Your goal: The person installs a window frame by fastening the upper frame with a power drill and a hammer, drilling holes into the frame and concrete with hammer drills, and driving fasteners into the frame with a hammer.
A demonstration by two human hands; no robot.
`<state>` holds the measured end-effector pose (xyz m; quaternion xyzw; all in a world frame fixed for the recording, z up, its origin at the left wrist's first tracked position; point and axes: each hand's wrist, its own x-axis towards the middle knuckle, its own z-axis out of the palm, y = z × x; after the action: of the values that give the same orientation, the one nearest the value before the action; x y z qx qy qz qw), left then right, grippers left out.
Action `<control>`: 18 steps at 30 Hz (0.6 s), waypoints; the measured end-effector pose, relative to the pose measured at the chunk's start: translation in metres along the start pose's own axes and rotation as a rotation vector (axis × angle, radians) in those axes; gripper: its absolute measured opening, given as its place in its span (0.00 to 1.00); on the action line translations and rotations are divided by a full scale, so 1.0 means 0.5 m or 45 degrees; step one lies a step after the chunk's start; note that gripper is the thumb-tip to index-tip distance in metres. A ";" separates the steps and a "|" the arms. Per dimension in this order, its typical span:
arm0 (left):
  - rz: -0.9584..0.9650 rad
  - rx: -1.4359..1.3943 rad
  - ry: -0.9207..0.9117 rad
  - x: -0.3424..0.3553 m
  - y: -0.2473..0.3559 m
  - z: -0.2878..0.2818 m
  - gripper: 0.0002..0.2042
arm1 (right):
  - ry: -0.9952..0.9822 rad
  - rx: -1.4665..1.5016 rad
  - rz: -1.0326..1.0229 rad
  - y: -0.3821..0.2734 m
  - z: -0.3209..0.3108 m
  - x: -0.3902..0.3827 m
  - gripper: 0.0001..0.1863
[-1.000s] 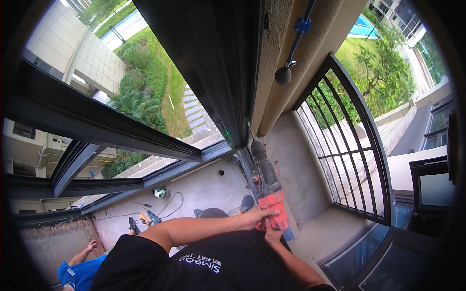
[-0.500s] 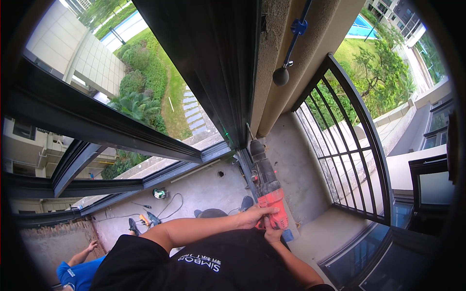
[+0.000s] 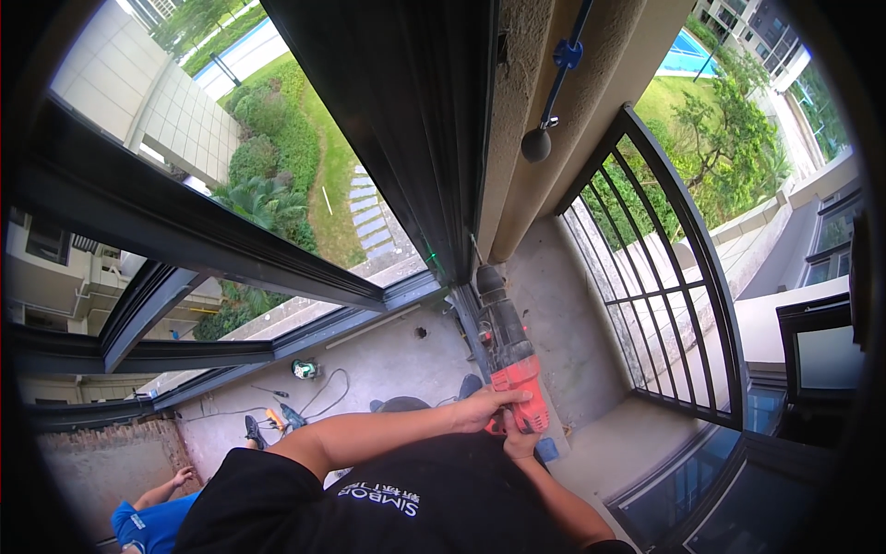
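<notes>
I hold a red and black hammer drill (image 3: pixel 506 355) upright in front of me, its long bit pointing away at the plaster wall (image 3: pixel 498 185) beside the dark vertical window frame (image 3: pixel 406 129). My left hand (image 3: pixel 489 408) grips the red body, thumb across it. My right hand (image 3: pixel 521 439) is closed round the handle just below, partly hidden. A small green light line (image 3: pixel 430 257) shows on the frame near the bit.
A co-worker in a blue shirt (image 3: pixel 152 522) is at lower left. A dark railing (image 3: pixel 688 286) is on the right. A laser level (image 3: pixel 305 367), power tool (image 3: pixel 291 414) and cables lie on the concrete floor (image 3: pixel 369 351). A blue-handled bulb-ended fixture (image 3: pixel 535 143) hangs above.
The drill and my hands stay almost in the same place, the bit end slightly less visible. The co-worker's hand and arm have shifted a little to the right and down.
</notes>
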<state>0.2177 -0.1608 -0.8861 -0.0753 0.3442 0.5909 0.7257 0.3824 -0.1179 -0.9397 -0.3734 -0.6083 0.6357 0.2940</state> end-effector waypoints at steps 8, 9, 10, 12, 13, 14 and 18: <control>0.021 0.003 -0.009 0.001 0.004 0.002 0.18 | -0.049 0.011 0.119 0.040 -0.016 0.002 0.24; 0.022 0.004 -0.010 0.002 0.004 0.001 0.18 | -0.050 0.040 0.131 0.042 -0.016 0.001 0.24; 0.017 -0.001 -0.008 0.002 0.004 0.001 0.18 | -0.050 0.070 0.143 0.044 -0.017 0.002 0.24; 0.011 -0.003 -0.008 0.002 0.005 0.003 0.17 | -0.043 0.086 0.166 0.051 -0.016 0.002 0.24; 0.015 0.003 -0.004 0.003 0.006 0.005 0.17 | -0.035 0.102 0.191 0.054 -0.017 0.002 0.24; 0.019 0.010 0.000 0.003 0.007 0.008 0.17 | -0.032 0.103 0.189 0.056 -0.021 0.001 0.24; 0.021 -0.003 0.029 0.001 0.007 0.003 0.17 | -0.036 0.093 0.129 0.026 -0.008 0.009 0.23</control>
<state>0.2150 -0.1587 -0.8841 -0.0800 0.3526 0.5962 0.7168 0.3843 -0.1132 -0.9532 -0.3837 -0.5691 0.6767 0.2665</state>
